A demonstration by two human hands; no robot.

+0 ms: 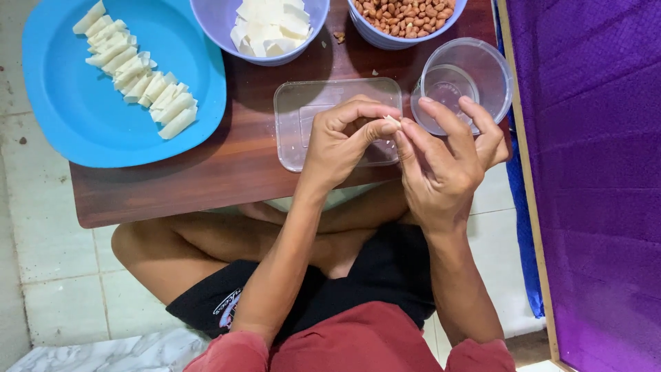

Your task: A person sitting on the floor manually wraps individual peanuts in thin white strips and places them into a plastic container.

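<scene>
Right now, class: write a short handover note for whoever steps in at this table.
Left hand and right hand together pinch one small white wrapper piece above the clear rectangular container.
Blue plate: a row of rolled white pieces already lies there.
Left bowl holds flat white wrappers; right bowl holds peanuts.
Clear round cup sits by the right hand.
Flat wrappers and peanuts remain.

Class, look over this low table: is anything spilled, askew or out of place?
A few loose crumbs lie on the bare wood of the table: one piece between the two bowls and another below the peanut bowl. Otherwise nothing stands out; the folded pieces sit in a neat row on the blue plate.
</scene>
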